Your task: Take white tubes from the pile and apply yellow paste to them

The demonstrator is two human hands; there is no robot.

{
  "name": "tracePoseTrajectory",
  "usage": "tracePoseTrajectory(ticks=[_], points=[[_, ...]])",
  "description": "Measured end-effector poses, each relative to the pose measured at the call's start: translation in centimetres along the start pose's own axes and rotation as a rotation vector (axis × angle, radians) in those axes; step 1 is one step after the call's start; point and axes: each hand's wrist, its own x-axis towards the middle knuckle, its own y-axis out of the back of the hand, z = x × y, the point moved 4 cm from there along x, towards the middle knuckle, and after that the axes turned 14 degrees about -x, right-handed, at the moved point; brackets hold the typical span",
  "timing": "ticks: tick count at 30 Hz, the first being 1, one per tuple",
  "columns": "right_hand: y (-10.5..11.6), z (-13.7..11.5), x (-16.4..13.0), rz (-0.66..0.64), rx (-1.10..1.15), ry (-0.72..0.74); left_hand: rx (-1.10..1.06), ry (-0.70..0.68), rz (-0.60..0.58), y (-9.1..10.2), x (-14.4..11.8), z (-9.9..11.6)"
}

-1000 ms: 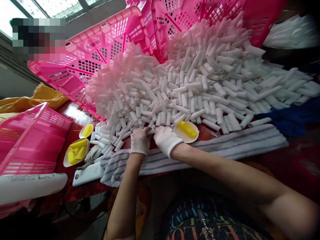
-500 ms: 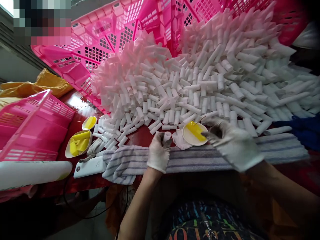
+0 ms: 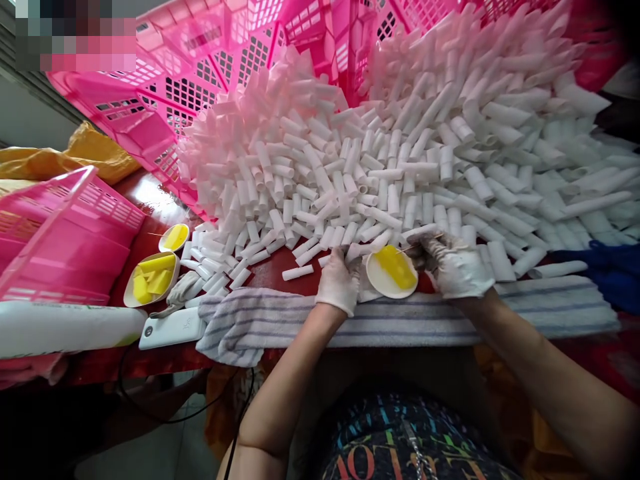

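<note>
Gloved hands working beside a small white dish of yellow paste (image 3: 393,273), lower centre of the frame.

Left hand (image 3: 340,280) is pinching a short white paper tube (image 3: 353,252); right hand (image 3: 453,263) is gripping a thin stick (image 3: 417,245), fingers curled together, dish sitting between them.

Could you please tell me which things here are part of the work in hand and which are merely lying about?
In use: left hand, right hand, white tubes, dish of yellow paste, striped towel.
Lying about: phone, pink basket, two other yellow dishes.

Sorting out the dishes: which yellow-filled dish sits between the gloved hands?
The white dish on the striped towel's edge; the other two dishes sit far left.
</note>
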Motion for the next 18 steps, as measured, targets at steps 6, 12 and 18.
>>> tracePoseTrajectory(ticks=[6,12,18], points=[[-0.6,-0.7,-0.3,0.003,0.023,-0.042,0.096,0.039,-0.029,-1.5,2.6,2.9],[-0.3,-0.4,-0.2,-0.016,0.050,-0.055,0.388,0.017,-0.080,-2.9,4.5,4.5],[0.1,0.2,0.1,-0.027,-0.003,-0.038,0.350,-0.067,0.022,-1.3,5.2,3.1]])
